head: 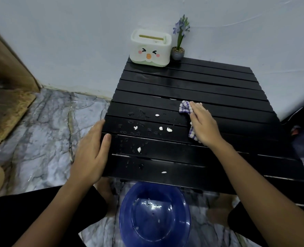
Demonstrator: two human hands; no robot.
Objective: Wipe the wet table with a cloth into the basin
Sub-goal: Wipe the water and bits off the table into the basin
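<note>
Home room corner, marble-pattern floor (46, 139), cartoon-face tissue box (150, 49), small potted flower (179, 49), low slatted table (210, 86)

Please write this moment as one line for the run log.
right hand: pressing cloth on table | left hand: holding table edge | basin: below near edge
</note>
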